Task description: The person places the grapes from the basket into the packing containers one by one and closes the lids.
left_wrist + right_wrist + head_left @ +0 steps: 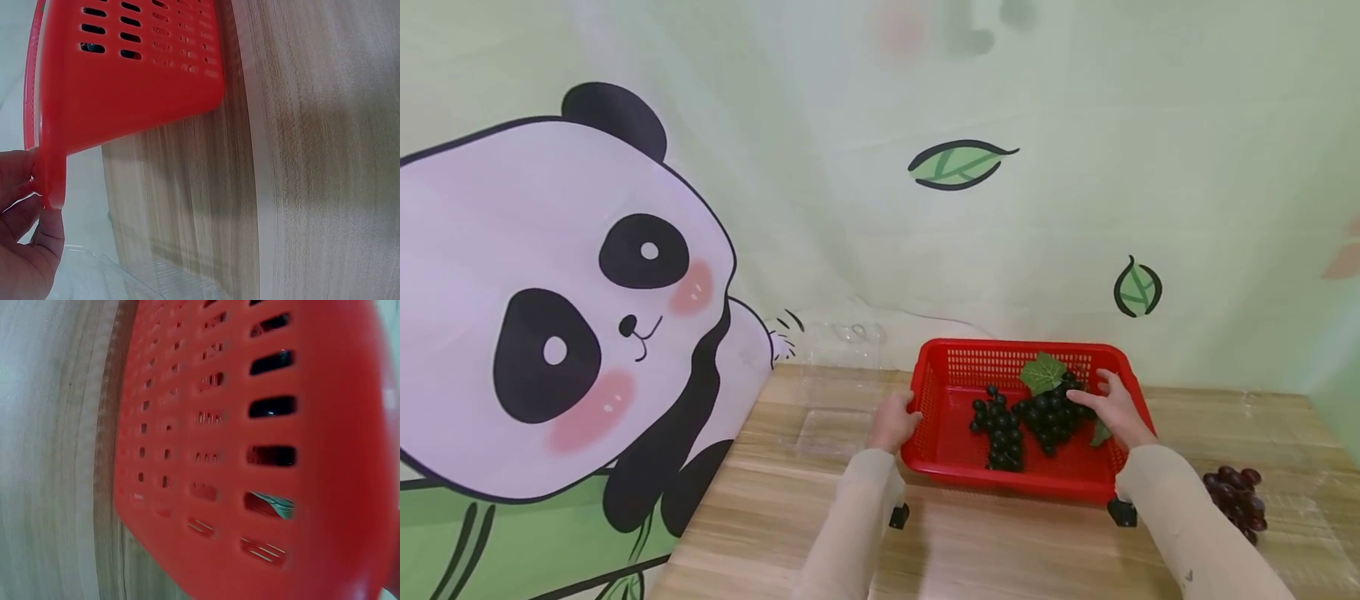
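Observation:
A red plastic basket (1015, 485) with slotted sides stands on the wooden table. My left hand (895, 421) pinches the basket's left rim; in the left wrist view its thumb and fingers (51, 234) meet at the rim's corner. Inside the basket lie two bunches of black grapes, a left bunch (1002, 433) and a right bunch (1051, 417) with a green leaf (1042, 372) at its top. Over the basket's right side reaches my right hand (1112, 408), its fingers spread beside the right bunch. In the right wrist view the basket wall (206, 456) hides nearly all of that hand.
A bunch of dark red grapes (1236, 500) lies on the table to the right, by the right sleeve (1195, 525). Clear plastic containers (835, 429) stand left of the basket. Behind the table hangs a cloth (850, 208) printed with a panda.

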`<state>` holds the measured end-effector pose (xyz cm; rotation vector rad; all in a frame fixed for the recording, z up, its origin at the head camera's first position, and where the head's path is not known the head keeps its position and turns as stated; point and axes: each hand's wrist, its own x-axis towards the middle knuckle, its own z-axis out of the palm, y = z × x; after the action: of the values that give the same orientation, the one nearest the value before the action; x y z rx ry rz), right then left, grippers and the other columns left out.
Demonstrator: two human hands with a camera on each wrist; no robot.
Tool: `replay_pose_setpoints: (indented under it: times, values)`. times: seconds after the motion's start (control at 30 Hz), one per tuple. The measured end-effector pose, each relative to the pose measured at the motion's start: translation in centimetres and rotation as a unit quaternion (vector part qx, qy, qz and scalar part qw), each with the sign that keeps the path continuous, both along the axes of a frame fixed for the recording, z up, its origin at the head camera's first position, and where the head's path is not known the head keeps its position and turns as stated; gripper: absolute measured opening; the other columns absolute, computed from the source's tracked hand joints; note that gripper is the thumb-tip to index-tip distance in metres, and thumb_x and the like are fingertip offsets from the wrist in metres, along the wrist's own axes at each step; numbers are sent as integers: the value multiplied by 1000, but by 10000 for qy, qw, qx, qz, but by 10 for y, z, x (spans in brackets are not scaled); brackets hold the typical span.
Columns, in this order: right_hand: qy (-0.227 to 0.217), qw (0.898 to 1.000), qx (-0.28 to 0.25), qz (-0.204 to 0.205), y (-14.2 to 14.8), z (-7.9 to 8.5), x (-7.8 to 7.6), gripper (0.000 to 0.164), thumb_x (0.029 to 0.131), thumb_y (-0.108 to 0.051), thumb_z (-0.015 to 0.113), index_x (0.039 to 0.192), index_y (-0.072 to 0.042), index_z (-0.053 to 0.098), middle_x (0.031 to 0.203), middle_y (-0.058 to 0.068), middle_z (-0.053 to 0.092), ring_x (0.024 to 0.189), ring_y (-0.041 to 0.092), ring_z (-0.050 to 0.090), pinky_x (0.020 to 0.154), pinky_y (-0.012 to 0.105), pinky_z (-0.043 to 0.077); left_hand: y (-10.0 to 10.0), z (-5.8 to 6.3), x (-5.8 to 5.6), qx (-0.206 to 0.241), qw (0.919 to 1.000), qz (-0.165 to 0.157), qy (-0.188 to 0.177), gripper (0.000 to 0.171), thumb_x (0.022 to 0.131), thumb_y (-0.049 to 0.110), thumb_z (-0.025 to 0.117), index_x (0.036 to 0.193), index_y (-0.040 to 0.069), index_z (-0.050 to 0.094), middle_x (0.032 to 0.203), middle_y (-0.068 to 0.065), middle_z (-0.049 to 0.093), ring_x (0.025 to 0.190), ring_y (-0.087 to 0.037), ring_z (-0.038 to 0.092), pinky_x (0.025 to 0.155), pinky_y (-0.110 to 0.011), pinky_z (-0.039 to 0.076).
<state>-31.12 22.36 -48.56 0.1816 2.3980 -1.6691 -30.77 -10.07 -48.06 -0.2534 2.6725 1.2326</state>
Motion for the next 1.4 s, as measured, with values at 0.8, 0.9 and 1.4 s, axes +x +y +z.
replay_pose_setpoints:
  times: [0.8, 0.9, 1.4]
  values:
    - [-52, 9992, -177, 350, -4, -17, -2, 93, 84, -37, 54, 140, -6, -13, 143, 29, -1, 130, 45, 9, 102, 59, 17, 0, -5, 0, -279, 9987, -218, 379, 38, 85, 9, 57, 123, 9, 52, 91, -5, 61, 71, -15, 59, 60, -23, 53]
    - [-80, 9991, -190, 357, -4, -18, -3, 91, 85, -35, 54, 140, -6, -13, 143, 30, 0, 129, 45, 12, 102, 59, 18, -1, -4, -1, -208, 9990, -188, 335, 39, 85, 9, 57, 123, 10, 52, 92, -6, 61, 74, -18, 61, 60, -24, 53]
    - [190, 9989, -167, 386, 1, -30, -3, 97, 79, -39, 61, 140, -1, -4, 143, 27, 8, 128, 43, 15, 102, 58, 20, -1, -6, -1, -165, 9991, -228, 327, 35, 85, 9, 57, 119, 8, 54, 89, -6, 61, 78, -23, 62, 59, -26, 53]
